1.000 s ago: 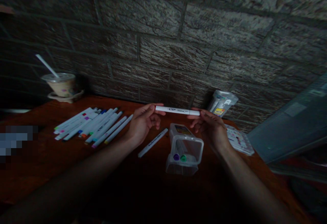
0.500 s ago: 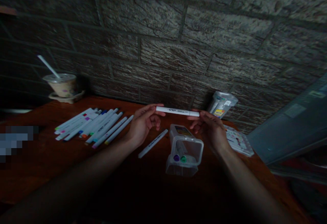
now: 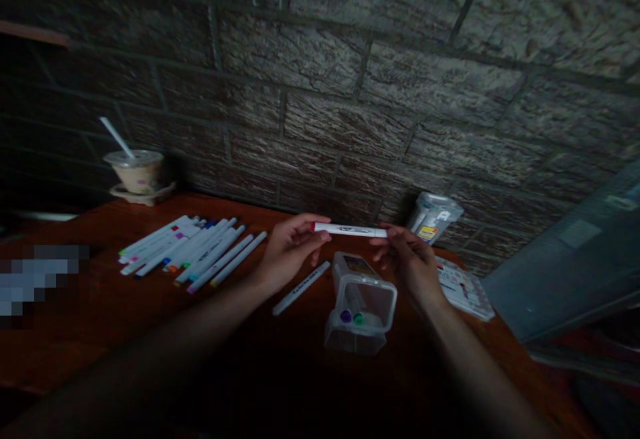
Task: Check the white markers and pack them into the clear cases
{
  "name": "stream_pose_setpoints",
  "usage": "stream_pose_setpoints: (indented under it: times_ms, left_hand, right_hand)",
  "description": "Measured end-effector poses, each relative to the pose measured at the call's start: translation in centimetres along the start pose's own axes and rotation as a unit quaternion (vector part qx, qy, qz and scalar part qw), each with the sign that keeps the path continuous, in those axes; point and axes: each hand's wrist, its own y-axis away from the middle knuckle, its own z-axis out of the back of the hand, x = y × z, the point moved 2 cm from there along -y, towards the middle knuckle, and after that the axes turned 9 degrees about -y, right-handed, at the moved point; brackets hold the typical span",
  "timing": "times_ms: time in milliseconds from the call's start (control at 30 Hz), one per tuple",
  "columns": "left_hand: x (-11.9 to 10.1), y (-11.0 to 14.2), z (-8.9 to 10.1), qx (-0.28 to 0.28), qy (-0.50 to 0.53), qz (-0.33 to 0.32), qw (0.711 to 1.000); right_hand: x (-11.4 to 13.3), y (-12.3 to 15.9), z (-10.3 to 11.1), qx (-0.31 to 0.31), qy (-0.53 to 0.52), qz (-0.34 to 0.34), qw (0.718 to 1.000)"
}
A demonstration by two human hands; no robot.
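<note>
A white marker (image 3: 350,230) with a red left end is held level above the table, between my two hands. My left hand (image 3: 293,247) is closed on the red end, thumb below and fingers behind. At the other end, the fingers of my right hand (image 3: 410,259) pinch the marker. Below lies an open clear plastic case (image 3: 360,279) on its side, its mouth toward me, with a purple-ended and a green-ended marker inside. Left of the case, a single white marker (image 3: 301,288) rests on the wood. Further left is a loose pile of several white markers (image 3: 200,252) with coloured ends.
A lidded drink cup with a straw (image 3: 140,172) stands in a holder at the back left. Near the brick wall (image 3: 320,92) stands another clear case (image 3: 434,217). A printed flat pack (image 3: 465,290) lies at the table's right edge, beside a grey panel (image 3: 570,252).
The view has shifted a little, so the table things appear lower. My left fingers have moved along the marker's end, and its red tip now shows more clearly. Both hands still hold it.
</note>
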Motion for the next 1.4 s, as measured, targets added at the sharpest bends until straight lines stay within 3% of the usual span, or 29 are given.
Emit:
stream_pose_setpoints:
  times_ms: [500, 767, 967, 1167, 1333, 1400]
  left_hand:
    - [-4.0, 0.7, -2.8, 0.003, -0.115, -0.101, 0.988]
    - [-7.5, -1.2, -5.0, 0.012, -0.170, -0.213, 0.962]
    - [-8.0, -2.3, -6.7, 0.045, -0.185, -0.241, 0.952]
    - [-8.0, -2.0, -6.4, 0.085, -0.218, -0.275, 0.933]
    - [-10.0, -1.4, -5.1, 0.116, -0.227, -0.306, 0.917]
    - [-11.1, -1.4, -4.2, 0.104, -0.228, -0.328, 0.911]
  right_hand:
    - [0.2, -0.4, 0.7, 0.049, 0.005, 0.003, 0.999]
    - [0.8, -0.5, 0.4, 0.051, 0.000, 0.049, 0.997]
    - [0.6, -0.8, 0.9, 0.053, 0.062, 0.102, 0.992]
    - [1.3, 0.4, 0.4, 0.055, 0.188, 0.170, 0.966]
    - [4.0, 0.0, -1.4, 0.073, 0.276, 0.229, 0.931]
    - [5.7, -1.1, -2.7, 0.093, 0.295, 0.248, 0.918]
